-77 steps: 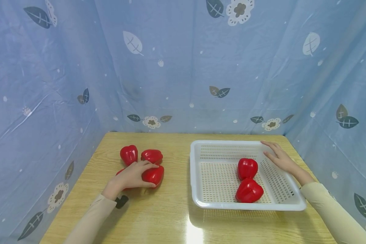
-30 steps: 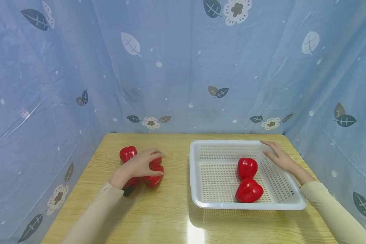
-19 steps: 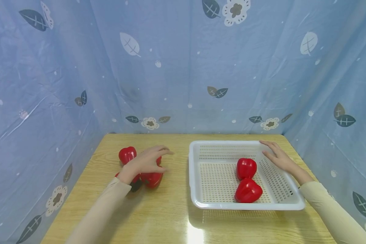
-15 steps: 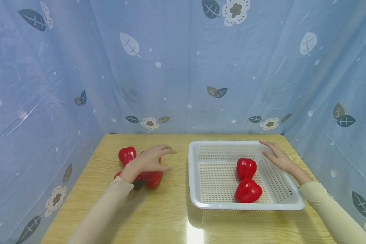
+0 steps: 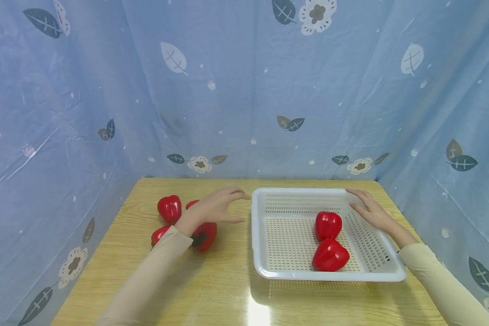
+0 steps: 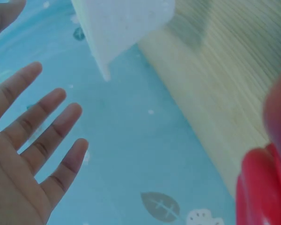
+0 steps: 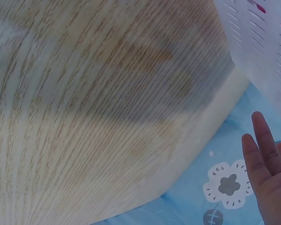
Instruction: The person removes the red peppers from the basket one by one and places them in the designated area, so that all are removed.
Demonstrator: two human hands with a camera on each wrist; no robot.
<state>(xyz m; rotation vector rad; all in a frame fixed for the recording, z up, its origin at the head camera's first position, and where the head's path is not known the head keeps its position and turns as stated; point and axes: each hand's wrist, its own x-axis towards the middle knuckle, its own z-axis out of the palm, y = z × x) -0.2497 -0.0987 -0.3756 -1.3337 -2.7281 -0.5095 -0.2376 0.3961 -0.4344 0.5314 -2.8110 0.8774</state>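
Observation:
My left hand (image 5: pixel 213 209) hovers between the peppers and the basket, fingers extended and nothing in its grasp; its spread fingers show in the left wrist view. Beneath and behind it lie glossy red bell peppers: one at back left (image 5: pixel 169 208), one at front left (image 5: pixel 159 234), one at front right (image 5: pixel 206 236), and one at the back (image 5: pixel 191 203), mostly hidden. Two more peppers, a rear one (image 5: pixel 328 225) and a front one (image 5: pixel 330 255), touch inside the white plastic basket (image 5: pixel 330 275). At the basket's far right corner, my right hand (image 5: pixel 372 213) rests on the rim, fingers relaxed.
The wooden table (image 5: pixel 212 290) carries everything. A blue patterned curtain (image 5: pixel 244 90) encloses its back and both sides. A stretch of tabletop lies between the loose peppers and the basket's left wall.
My left hand has come off the front loose peppers and moved right and slightly back toward the basket, carrying nothing. The right hand and the peppers in the basket stay put.

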